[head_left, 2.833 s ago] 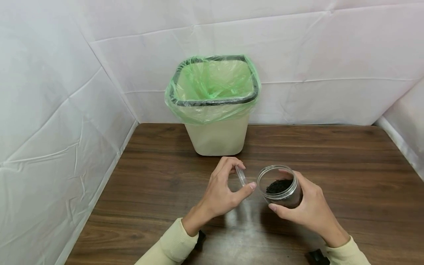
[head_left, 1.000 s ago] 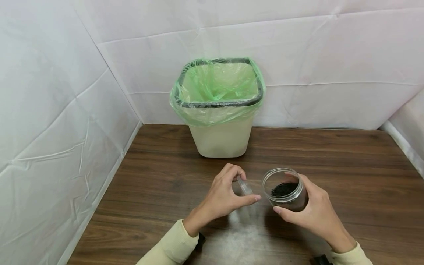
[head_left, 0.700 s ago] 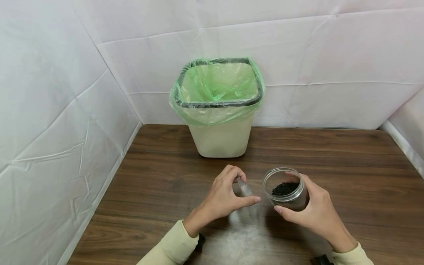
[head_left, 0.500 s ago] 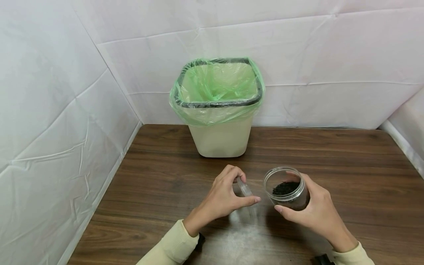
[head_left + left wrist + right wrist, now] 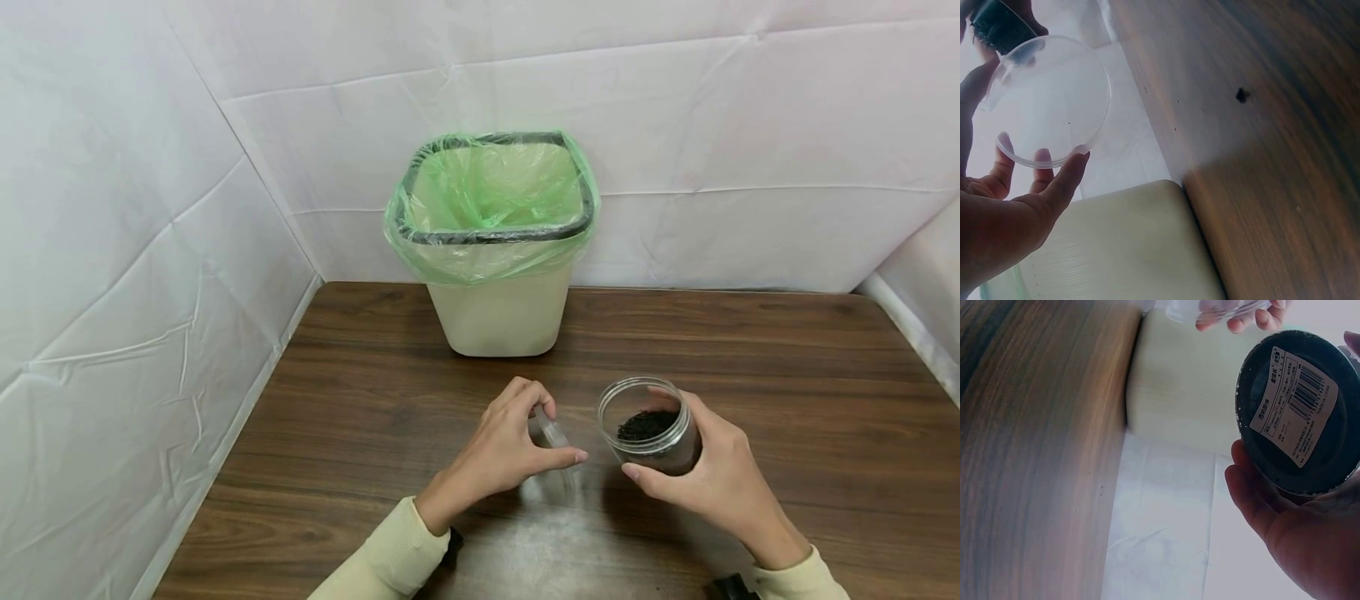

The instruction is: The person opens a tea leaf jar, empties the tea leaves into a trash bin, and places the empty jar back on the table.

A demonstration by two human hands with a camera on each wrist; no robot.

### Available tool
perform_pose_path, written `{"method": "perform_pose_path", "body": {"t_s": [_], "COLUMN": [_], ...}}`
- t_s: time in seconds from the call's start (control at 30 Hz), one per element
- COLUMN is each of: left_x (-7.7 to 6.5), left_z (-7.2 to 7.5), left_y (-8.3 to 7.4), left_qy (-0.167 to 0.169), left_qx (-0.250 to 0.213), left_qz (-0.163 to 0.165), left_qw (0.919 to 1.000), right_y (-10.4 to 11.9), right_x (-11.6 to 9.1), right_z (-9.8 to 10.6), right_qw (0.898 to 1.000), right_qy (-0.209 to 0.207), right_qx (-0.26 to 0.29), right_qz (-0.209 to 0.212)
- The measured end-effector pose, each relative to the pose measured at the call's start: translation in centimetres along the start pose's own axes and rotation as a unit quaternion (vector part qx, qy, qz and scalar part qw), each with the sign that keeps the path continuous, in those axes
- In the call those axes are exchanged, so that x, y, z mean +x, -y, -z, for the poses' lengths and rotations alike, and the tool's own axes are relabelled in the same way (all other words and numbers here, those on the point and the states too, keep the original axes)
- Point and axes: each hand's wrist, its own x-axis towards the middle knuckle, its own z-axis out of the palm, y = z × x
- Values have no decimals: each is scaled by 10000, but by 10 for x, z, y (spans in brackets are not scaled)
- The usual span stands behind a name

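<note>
My left hand (image 5: 498,446) pinches a clear round lid (image 5: 552,432) by its edge, fingers on the far side and thumb on the near side. In the left wrist view the lid (image 5: 1054,100) shows as a see-through disc. My right hand (image 5: 712,475) grips a clear screw-top jar (image 5: 641,450), uncapped and tilted toward the left, with a dark, loose, shred-like filling (image 5: 647,425) in its lower part. A white barcode label (image 5: 1297,406) on the jar's base shows in the right wrist view. Lid and jar are apart, side by side over the table.
A beige bin (image 5: 501,321) lined with a green plastic bag (image 5: 487,265) stands at the back of the brown wooden table (image 5: 787,367). White cloth walls (image 5: 750,125) enclose the table. A small dark crumb (image 5: 1242,95) lies on the wood.
Over the last second the left hand has lowered slightly and the lid has turned a little in its fingers. The right hand and jar have hardly moved.
</note>
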Motion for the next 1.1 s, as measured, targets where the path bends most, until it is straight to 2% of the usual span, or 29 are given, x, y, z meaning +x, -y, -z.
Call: {"method": "perform_pose_path", "body": {"t_s": [0.37,0.77,1.1], "left_x": [-1,-1,-1], "left_z": [0,0,-2], "left_y": [1,2,4], "left_qy": [222,327,326], "left_qx": [112,196,259], "left_qz": [64,157,91], "left_qw": [9997,9992,9991], "right_y": [0,0,1], "right_x": [1,8,10], "right_z": [1,3,5], "right_qw": [10000,9997,9996], "right_qy": [-55,-126,-140], "right_qx": [-44,-55,-49], "right_qz": [-2,182,230]}}
